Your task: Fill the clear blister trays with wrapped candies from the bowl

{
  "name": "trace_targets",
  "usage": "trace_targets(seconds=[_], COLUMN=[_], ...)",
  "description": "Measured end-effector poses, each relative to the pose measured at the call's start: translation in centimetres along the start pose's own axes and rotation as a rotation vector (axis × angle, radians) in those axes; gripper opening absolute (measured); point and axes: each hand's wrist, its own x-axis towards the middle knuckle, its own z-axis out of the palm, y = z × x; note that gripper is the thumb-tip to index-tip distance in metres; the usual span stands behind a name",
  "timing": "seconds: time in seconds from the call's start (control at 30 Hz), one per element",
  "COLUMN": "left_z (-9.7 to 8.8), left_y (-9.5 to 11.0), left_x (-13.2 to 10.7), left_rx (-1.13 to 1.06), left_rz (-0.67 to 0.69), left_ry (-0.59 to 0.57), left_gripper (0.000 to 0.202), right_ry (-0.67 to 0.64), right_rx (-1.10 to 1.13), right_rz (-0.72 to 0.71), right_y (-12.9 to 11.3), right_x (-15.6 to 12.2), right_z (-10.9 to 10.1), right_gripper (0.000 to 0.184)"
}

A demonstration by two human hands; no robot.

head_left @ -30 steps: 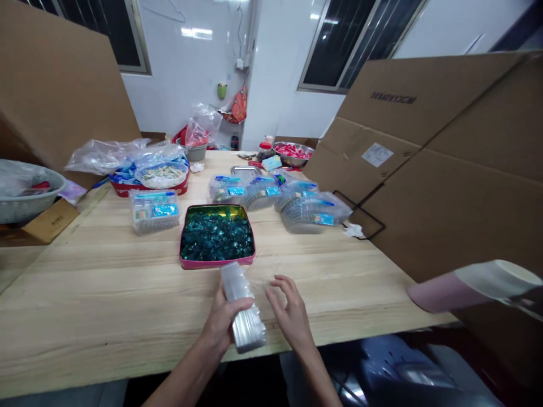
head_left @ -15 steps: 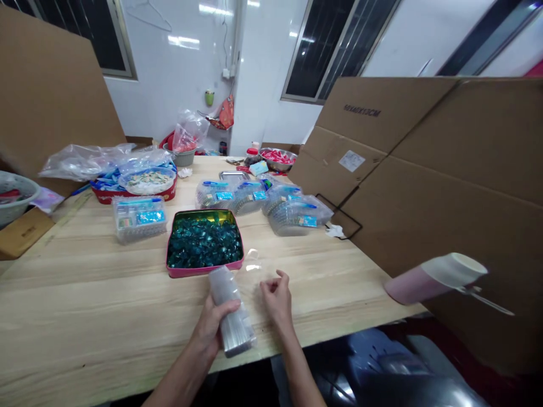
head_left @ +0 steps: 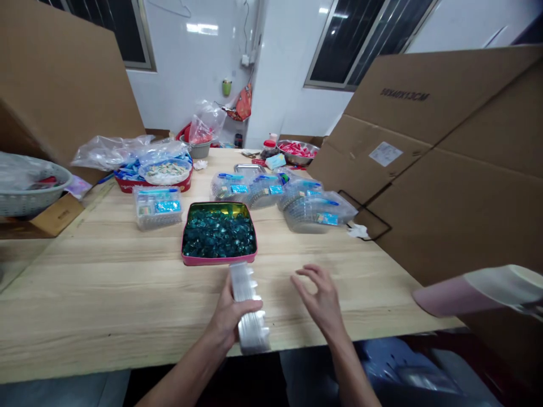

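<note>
My left hand (head_left: 231, 319) grips a tall stack of clear plastic sleeves (head_left: 249, 308) upright near the table's front edge. The top of the stack nearly reaches a pink-rimmed tin (head_left: 219, 260) full of teal foil-wrapped sweets (head_left: 218, 234). My right hand (head_left: 318, 297) hovers over the wooden table (head_left: 106, 294) to the right, fingers curled and apart, holding nothing. Filled clear bags with blue tags (head_left: 316, 213) stand beyond the tin.
A clear box of packets (head_left: 158, 207) stands left of the tin, with a red tray and plastic bags behind it. Large cardboard sheets (head_left: 424, 169) rise along the right side. A pink-and-cream flask (head_left: 479, 294) shows at the right edge, and a grey basket (head_left: 29, 192) at the left.
My right hand has moved right, away from the stack, and its fingers have opened. The view has shifted slightly. My left hand still holds the stack.
</note>
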Motion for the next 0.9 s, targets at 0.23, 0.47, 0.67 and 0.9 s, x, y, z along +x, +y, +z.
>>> trace_targets(seconds=[0.23, 0.47, 0.67, 0.9], left_z=[-0.1, -0.5, -0.3, -0.2], left_y=[0.5, 0.8, 0.8, 0.8], left_x=[-0.4, -0.6, -0.5, -0.6], left_rx=[0.045, 0.055, 0.030, -0.014], left_rz=[0.097, 0.100, 0.086, 0.040], left_ry=[-0.127, -0.129, -0.149, -0.043], left_gripper=[0.076, 0.075, 0.072, 0.081], right_ry=[-0.573, -0.634, -0.641, -0.502], right_rx=[0.774, 0.819, 0.756, 0.623], right_rz=[0.197, 0.200, 0.194, 0.195], right_y=[-7.7, -7.9, -9.0, -7.6], right_x=[-0.4, -0.1, -0.2, 0.5], right_z=[2.5, 2.1, 2.0, 0.3], right_gripper=[0.020, 0.017, 0.022, 0.022])
